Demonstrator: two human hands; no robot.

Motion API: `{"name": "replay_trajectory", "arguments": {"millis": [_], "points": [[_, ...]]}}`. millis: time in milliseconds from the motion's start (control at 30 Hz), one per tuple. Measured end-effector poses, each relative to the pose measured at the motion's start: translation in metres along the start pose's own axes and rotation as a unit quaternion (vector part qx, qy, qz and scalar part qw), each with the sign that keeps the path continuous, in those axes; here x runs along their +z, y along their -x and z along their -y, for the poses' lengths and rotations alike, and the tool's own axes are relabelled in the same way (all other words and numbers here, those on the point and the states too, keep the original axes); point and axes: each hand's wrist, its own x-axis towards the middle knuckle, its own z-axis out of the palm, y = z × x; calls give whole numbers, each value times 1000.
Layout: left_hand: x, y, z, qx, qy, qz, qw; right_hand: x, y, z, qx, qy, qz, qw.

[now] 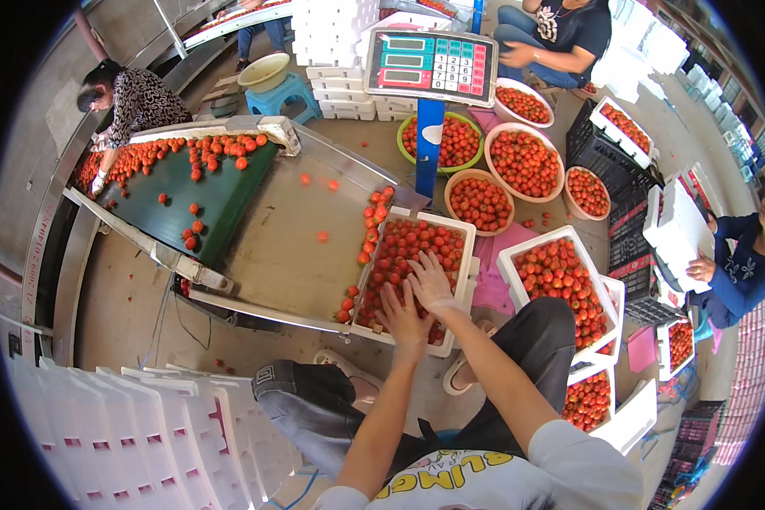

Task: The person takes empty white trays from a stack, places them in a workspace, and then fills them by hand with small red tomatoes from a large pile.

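Both my hands rest on small red tomatoes point(410, 240) that fill a white foam box point(467, 255) in front of my knees. My left hand point(405, 321) lies over the near part of the tomatoes with its fingers spread. Slightly farther away and to the right, my right hand point(432, 284) is also flat, its fingers stretched out. Neither hand grips anything that I can see. A metal chute point(285, 255) ends at the box's left side, with tomatoes gathered along its lower edge and a few loose ones on its surface.
A green conveyor belt point(200, 191) carries tomatoes toward the chute; a worker point(149, 98) leans over its far end. Beyond the box stand a scale display point(432, 64) on a blue post and tomato-filled basins point(518, 127). Full foam boxes point(503, 255) stand right, stacked foam boxes point(119, 425) left.
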Motion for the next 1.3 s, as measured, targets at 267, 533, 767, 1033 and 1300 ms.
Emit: {"name": "replay_trajectory", "arguments": {"millis": [267, 533, 767, 1033, 1300], "points": [[14, -28, 41, 17, -59, -90, 994, -9, -7, 29, -85, 24, 62, 994], [1, -5, 19, -18, 17, -43, 999, -32, -20, 29, 98, -130, -215, 963], [4, 13, 3, 17, 41, -74, 996, -44, 3, 18, 214, -136, -200, 947], [5, 14, 11, -13, 26, -58, 998, -32, 11, 19, 106, -120, -197, 967], [17, 16, 21, -1, 35, -56, 998, -2, 22, 32, 13, 80, 27, 996]]}}
